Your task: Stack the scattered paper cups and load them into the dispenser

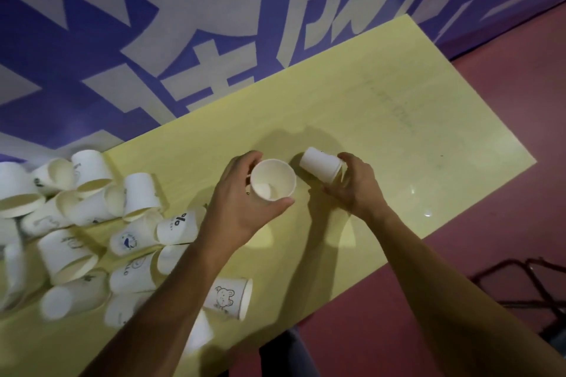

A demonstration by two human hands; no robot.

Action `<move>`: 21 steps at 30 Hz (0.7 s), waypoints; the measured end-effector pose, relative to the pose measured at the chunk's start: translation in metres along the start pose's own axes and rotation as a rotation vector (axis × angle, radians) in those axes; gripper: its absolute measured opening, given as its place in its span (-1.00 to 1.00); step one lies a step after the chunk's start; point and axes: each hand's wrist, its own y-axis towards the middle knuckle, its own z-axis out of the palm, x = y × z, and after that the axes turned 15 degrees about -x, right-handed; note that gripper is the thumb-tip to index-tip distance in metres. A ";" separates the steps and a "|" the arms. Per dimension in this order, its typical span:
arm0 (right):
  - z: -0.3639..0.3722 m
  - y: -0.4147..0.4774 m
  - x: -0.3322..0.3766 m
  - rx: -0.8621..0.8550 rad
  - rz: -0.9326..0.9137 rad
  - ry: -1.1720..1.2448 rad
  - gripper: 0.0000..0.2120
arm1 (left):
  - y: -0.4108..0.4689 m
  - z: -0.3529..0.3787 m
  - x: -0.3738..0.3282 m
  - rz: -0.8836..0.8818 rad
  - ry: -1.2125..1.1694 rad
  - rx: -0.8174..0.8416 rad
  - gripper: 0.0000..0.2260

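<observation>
Toppled paper cups (70, 254) crowd the table's (428, 95) left end, touching and overlapping (gaps between them look too tight for a hand). The left hand (242, 208) with an upright cup (272, 179) and the right hand (358, 187) with a tipped cup (320, 164) fill the middle. Rightward the top lies open to the wall (183, 9).

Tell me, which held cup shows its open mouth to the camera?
The left-hand cup: you look straight into it. The right-hand cup is tipped sideways, showing only its outer wall.

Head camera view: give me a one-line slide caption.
Left hand holds a mouth-up cup, right hand a tipped cup, beside scattered cups on a yellow table.
</observation>
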 end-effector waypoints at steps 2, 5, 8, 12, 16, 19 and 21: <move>0.001 -0.003 0.006 -0.053 0.000 0.079 -0.28 | -0.010 -0.032 0.014 -0.003 -0.025 -0.040 -0.28; -0.005 -0.014 0.026 -0.148 -0.056 0.173 -0.28 | -0.022 -0.076 0.037 -0.029 -0.051 -0.150 -0.31; -0.010 -0.032 0.069 -0.203 -0.148 0.232 -0.25 | -0.036 -0.119 0.057 0.019 -0.031 -0.272 -0.34; 0.003 -0.074 0.157 -0.165 -0.324 0.283 -0.22 | -0.057 -0.181 0.077 -0.018 -0.062 -0.377 -0.34; 0.038 -0.135 0.245 -0.057 -0.488 0.276 -0.22 | -0.084 -0.247 0.114 -0.115 -0.110 -0.425 -0.31; 0.070 -0.183 0.298 -0.004 -0.585 0.270 -0.25 | -0.107 -0.298 0.146 -0.153 -0.090 -0.448 -0.34; 0.094 -0.215 0.329 0.039 -0.606 0.279 -0.31 | -0.124 -0.333 0.165 -0.157 -0.059 -0.468 -0.35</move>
